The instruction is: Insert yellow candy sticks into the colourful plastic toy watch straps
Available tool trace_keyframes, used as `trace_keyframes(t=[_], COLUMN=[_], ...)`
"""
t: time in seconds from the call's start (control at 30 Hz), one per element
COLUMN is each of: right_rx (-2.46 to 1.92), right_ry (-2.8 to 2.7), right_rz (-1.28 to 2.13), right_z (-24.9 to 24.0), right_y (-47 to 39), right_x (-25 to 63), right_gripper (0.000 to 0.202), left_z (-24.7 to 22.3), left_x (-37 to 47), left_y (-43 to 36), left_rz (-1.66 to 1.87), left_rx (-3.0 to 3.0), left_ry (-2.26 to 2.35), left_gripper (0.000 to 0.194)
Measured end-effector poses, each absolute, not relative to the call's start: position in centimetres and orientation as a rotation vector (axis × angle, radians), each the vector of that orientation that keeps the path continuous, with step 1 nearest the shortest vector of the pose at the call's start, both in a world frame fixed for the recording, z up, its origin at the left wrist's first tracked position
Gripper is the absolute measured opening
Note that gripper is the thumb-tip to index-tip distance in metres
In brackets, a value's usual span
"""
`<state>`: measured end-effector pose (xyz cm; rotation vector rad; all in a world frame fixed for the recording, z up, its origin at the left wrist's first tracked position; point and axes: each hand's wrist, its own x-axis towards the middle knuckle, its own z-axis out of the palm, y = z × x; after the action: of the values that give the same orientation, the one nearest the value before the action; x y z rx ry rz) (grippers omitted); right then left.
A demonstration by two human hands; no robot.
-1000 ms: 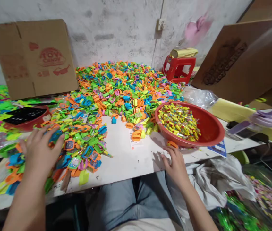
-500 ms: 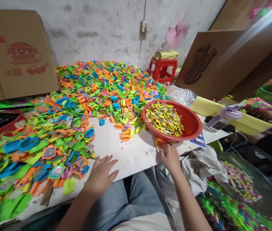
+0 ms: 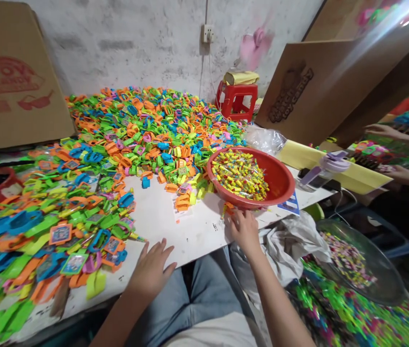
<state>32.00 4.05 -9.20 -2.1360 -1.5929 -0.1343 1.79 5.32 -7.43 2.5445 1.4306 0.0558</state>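
Observation:
My left hand (image 3: 154, 267) rests palm down near the table's front edge, fingers spread and holding nothing. Just beyond its fingertips lie a thin yellow candy tube (image 3: 137, 237) and the edge of a big heap of colourful toy watches (image 3: 117, 190). My right hand (image 3: 243, 232) is at the near side of a red bowl (image 3: 280, 183), its fingers bent around a small orange toy watch (image 3: 228, 207), mostly hidden. Yellow-wrapped candies (image 3: 240, 173) fill the left part of the bowl. A few orange and yellow watches (image 3: 183, 201) lie left of it.
Cardboard boxes (image 3: 20, 77) flank the heap. A red stool (image 3: 238, 101) stands against the wall, near a pink fan (image 3: 255, 46). To the right are a lilac-lidded cup (image 3: 331, 164), a clear bowl of candies (image 3: 374, 241) and another person's hands (image 3: 400, 174).
The whole view has shifted, so things sit further left. My right hand and the orange watch have moved slightly left along the bowl; my left hand stays spread near the edge.

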Motion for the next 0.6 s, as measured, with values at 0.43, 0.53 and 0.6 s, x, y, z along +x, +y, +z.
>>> trace_keyframes(t=[0.43,0.53,0.6], right_rx=[-2.235,-2.215,-2.201], right_ry=[-1.733,-1.715,-1.701], right_rz=[-0.093,-0.098,-0.094], right_z=[-8.8,-9.0,-9.1], right_y=[5.5,5.5,5.4], right_x=[28.6,28.9,29.2], right_gripper=[0.030,0.023,0.019], left_z=[-7.6,-7.7,-7.6], left_x=[2.1,2.1,2.2], left_y=[5.0,5.0,5.0], left_rz=[0.045,0.064,0.060], left_rx=[2.566,2.555,2.548], left_ry=[1.445,1.448,1.454], left_gripper=[0.041,0.041,0.040])
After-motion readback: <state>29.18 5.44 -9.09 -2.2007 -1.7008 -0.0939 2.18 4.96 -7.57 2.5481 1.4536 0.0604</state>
